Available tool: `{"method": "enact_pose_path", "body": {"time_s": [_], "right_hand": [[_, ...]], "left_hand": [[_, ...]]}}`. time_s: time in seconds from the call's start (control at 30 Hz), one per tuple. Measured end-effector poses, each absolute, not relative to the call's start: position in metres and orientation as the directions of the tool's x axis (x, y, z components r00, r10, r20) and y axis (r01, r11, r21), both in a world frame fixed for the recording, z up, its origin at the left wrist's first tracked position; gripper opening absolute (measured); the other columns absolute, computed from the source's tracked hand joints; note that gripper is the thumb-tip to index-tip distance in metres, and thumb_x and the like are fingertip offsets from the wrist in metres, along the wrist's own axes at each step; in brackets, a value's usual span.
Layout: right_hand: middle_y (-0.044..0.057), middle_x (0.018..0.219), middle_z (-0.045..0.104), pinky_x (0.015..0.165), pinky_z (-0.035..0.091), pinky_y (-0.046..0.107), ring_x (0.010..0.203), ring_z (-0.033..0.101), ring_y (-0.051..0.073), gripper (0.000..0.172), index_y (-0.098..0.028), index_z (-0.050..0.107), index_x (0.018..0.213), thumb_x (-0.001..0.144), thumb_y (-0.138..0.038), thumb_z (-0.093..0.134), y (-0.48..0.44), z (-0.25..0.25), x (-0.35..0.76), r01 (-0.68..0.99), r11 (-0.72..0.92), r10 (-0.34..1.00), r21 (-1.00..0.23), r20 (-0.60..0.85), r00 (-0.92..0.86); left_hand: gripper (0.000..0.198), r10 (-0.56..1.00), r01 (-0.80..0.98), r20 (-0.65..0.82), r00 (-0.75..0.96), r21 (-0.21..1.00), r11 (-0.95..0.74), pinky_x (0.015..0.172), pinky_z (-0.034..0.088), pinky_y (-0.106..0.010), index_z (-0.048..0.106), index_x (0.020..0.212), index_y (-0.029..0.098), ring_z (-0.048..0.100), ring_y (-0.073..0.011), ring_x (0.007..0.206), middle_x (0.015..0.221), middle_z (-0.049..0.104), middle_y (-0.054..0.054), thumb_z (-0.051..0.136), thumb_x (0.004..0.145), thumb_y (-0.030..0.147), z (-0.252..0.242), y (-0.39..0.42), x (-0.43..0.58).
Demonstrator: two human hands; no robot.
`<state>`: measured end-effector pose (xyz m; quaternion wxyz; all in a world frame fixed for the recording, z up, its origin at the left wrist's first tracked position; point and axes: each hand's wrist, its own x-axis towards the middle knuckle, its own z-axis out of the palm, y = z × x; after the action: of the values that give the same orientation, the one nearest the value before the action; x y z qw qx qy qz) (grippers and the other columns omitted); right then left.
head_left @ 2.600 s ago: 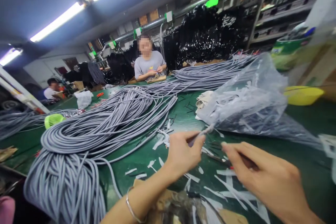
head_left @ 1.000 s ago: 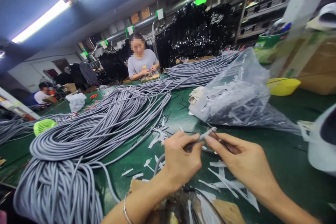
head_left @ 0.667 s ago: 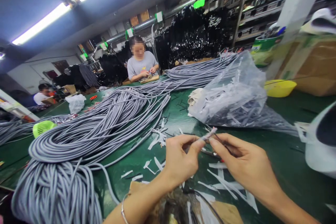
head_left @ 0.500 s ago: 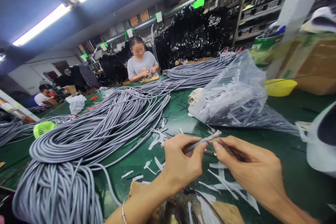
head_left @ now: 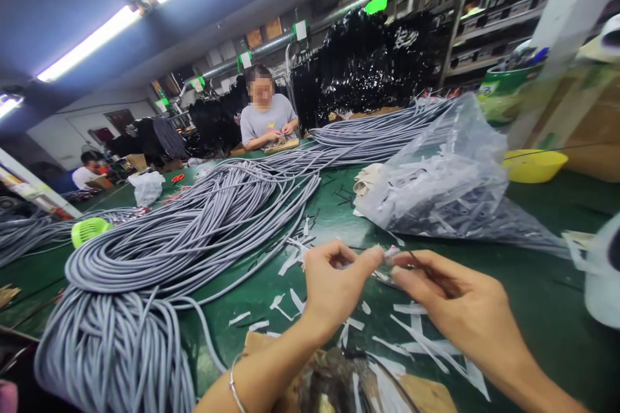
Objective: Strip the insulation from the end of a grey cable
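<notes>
My left hand (head_left: 334,287) is closed around the end of a grey cable, its thumb and forefinger pinched near the tip. The frayed, pale cable end (head_left: 391,250) pokes out past those fingertips. Close to that end, my right hand (head_left: 465,306) is closed with thumb and fingers pressed together. Something dark and thin shows at its fingers, but blur and the hand hide what it is. Under both hands lie white strips (head_left: 426,342) of wrapping and a tan board (head_left: 426,393) with dark stuff on it.
Coiled grey cables (head_left: 159,226) fill the left of the green table (head_left: 334,213). A clear plastic bag (head_left: 436,193) of scraps lies at the right, near a yellow bowl (head_left: 535,166). Across the table sits a co-worker (head_left: 268,119). A lime-green fan-like object (head_left: 91,230) stands left.
My left thumb has moved up toward the cable tip, so less of the cable shows. The right fingers stay close to that end. The whole view has shifted slightly.
</notes>
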<state>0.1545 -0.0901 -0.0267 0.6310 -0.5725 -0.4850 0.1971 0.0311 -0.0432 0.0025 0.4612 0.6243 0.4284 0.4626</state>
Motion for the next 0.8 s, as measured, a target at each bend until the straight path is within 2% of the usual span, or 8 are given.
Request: {"method": "enact_pose_path", "body": {"time_s": [0.07,0.13,0.23,0.33,0.43,0.6,0.73,0.8], "right_hand": [[-0.005,0.043,0.039,0.035,0.031,0.022,0.039,0.035,0.01,0.031,-0.019,0.073,0.07,0.06,-0.048,0.075,-0.088,-0.032,0.152,0.261,0.27,0.843,-0.927,0.359,0.401],[-0.006,0.044,0.039,0.035,0.03,0.022,0.041,0.034,0.01,0.034,-0.019,0.073,0.072,0.055,-0.048,0.078,-0.087,-0.033,0.15,0.209,0.269,0.854,-0.94,0.333,0.399],[-0.003,0.047,0.048,0.036,0.033,0.022,0.041,0.038,0.01,0.031,-0.019,0.07,0.063,0.056,-0.048,0.078,-0.088,-0.029,0.148,0.168,0.249,0.823,-0.954,0.3,0.483],[-0.001,0.052,0.055,0.036,0.035,0.022,0.042,0.04,0.01,0.029,-0.02,0.067,0.058,0.059,-0.047,0.077,-0.09,-0.024,0.148,0.118,0.245,0.812,-0.962,0.27,0.518],[-0.002,0.049,0.049,0.033,0.025,0.021,0.04,0.033,0.008,0.031,-0.019,0.064,0.057,0.059,-0.047,0.077,-0.089,-0.022,0.149,0.033,0.257,0.835,-0.966,0.239,0.496],[-0.009,0.044,0.032,0.033,0.015,0.018,0.038,0.019,0.004,0.038,-0.018,0.06,0.064,0.059,-0.051,0.078,-0.085,-0.024,0.151,-0.197,0.188,0.93,-0.962,0.11,0.35],[-0.006,0.053,0.049,0.032,0.012,0.017,0.037,0.018,0.003,0.044,-0.02,0.068,0.088,0.059,-0.05,0.079,-0.083,-0.03,0.156,-0.276,0.189,0.95,-0.942,0.105,0.294],[-0.005,0.049,0.048,0.032,0.012,0.018,0.036,0.02,0.003,0.041,-0.019,0.071,0.081,0.059,-0.052,0.08,-0.083,-0.031,0.158,-0.248,0.207,0.946,-0.946,0.129,0.298]], "left_hand": [[0.042,0.96,0.131,0.183,0.213,0.968,-0.214,0.048,0.021,-0.025,0.043,0.046,0.02,0.028,-0.0094,0.049,0.046,0.034,0.007,0.064,0.069,0.049,-0.001,-0.044,0.033],[0.044,0.952,0.15,0.209,0.223,0.958,-0.246,0.05,0.022,-0.026,0.043,0.048,0.02,0.03,-0.0102,0.05,0.047,0.035,0.006,0.06,0.075,0.05,-0.005,-0.045,0.034],[0.043,0.92,0.116,0.255,0.298,0.947,-0.3,0.052,0.024,-0.026,0.045,0.052,0.019,0.032,-0.011,0.053,0.051,0.037,0.005,0.05,0.083,0.048,-0.011,-0.046,0.035],[0.035,0.893,0.046,0.23,0.388,0.962,-0.268,0.053,0.026,-0.024,0.053,0.062,0.018,0.035,-0.0109,0.055,0.056,0.042,0.005,0.052,0.084,0.045,-0.015,-0.046,0.033],[0.034,0.874,0.02,0.211,0.438,0.97,-0.244,0.052,0.025,-0.024,0.057,0.067,0.017,0.033,-0.0105,0.052,0.055,0.04,0.006,0.053,0.085,0.045,-0.018,-0.044,0.032],[0.046,0.858,0.043,0.213,0.468,0.964,-0.262,0.048,0.021,-0.024,0.056,0.06,0.017,0.026,-0.01,0.048,0.05,0.032,0.007,0.049,0.087,0.054,-0.019,-0.043,0.031],[0.051,0.829,0.032,0.225,0.513,0.959,-0.28,0.048,0.019,-0.025,0.053,0.058,0.018,0.026,-0.0098,0.049,0.05,0.032,0.006,0.048,0.087,0.058,-0.017,-0.046,0.032],[0.055,0.823,-0.012,0.205,0.529,0.972,-0.235,0.047,0.019,-0.024,0.052,0.057,0.018,0.025,-0.009,0.047,0.048,0.032,0.006,0.05,0.083,0.066,-0.016,-0.046,0.033]]}}
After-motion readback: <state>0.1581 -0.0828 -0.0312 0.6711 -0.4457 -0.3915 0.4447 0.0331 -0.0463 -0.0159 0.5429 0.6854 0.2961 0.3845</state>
